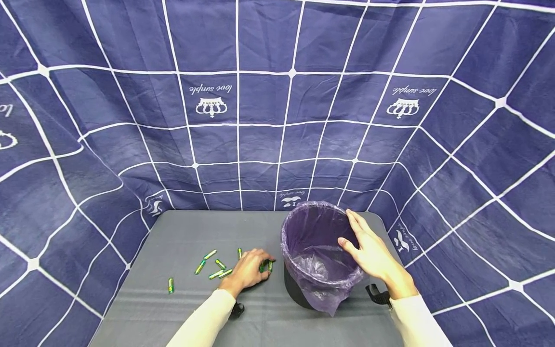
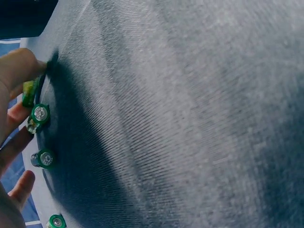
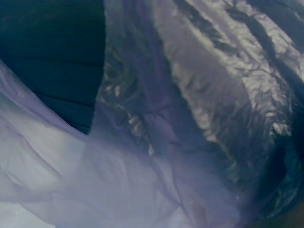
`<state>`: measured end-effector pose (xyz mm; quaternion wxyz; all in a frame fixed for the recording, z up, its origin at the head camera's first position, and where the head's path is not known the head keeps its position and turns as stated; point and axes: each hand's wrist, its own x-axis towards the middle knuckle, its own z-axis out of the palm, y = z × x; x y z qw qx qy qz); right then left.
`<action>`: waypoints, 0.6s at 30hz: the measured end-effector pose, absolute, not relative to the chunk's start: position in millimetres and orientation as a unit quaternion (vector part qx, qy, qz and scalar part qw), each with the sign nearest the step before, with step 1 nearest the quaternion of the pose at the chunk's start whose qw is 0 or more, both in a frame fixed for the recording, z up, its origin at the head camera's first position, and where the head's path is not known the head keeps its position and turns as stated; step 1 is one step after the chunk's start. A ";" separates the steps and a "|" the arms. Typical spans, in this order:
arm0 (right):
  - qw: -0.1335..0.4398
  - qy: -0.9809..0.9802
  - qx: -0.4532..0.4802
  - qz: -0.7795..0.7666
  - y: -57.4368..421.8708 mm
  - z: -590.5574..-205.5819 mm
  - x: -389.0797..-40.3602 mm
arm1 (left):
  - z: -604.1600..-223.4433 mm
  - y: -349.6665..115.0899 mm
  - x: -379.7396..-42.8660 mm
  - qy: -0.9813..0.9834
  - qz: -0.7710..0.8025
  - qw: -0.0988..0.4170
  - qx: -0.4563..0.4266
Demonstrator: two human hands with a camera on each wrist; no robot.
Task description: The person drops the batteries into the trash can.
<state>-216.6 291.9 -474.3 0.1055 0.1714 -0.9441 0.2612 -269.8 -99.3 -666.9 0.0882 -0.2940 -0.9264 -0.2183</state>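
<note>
In the head view my left hand [image 1: 250, 270] is low over the grey table, left of the bin. Its thumb and fingers curl round green-and-yellow batteries [image 1: 270, 266]. The left wrist view shows one battery [image 2: 29, 92] between thumb and fingers, with a second one [image 2: 41, 114] end-on against the fingers. My right hand [image 1: 373, 250] lies at the right rim of a black bin [image 1: 297, 289] lined with a purple plastic bag [image 1: 318, 279]. Its fingers are straight along the rim, thumb reaching over the opening. The right wrist view holds mostly blurred purple bag [image 3: 142, 175].
Several loose batteries [image 1: 200, 267] lie left of my left hand, with a lone battery [image 1: 171, 285] farther left. A blue cloth with white lines [image 1: 264, 144] hangs behind and on both sides of the grey table [image 1: 173, 318]. Black straps [image 1: 377, 294] are at my wrists.
</note>
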 end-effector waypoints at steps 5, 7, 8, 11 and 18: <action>0.107 -0.944 0.171 0.259 292.7 -476.6 -216.6 | -667.7 -96.0 -269.0 -0.928 -0.229 0.102 -0.276; 0.105 -0.945 0.170 0.259 292.4 -477.5 -217.0 | -664.5 -97.2 -268.3 -0.927 -0.236 0.112 -0.270; 0.104 -0.945 0.169 0.258 292.2 -477.8 -217.0 | -662.2 -97.9 -268.0 -0.926 -0.240 0.118 -0.268; 0.105 -0.946 0.168 0.256 292.4 -477.2 -216.7 | -653.3 -99.6 -268.7 -0.921 -0.249 0.144 -0.262; 0.109 -0.946 0.168 0.256 293.8 -476.4 -216.1 | -621.5 -106.2 -272.7 -0.906 -0.281 0.175 -0.262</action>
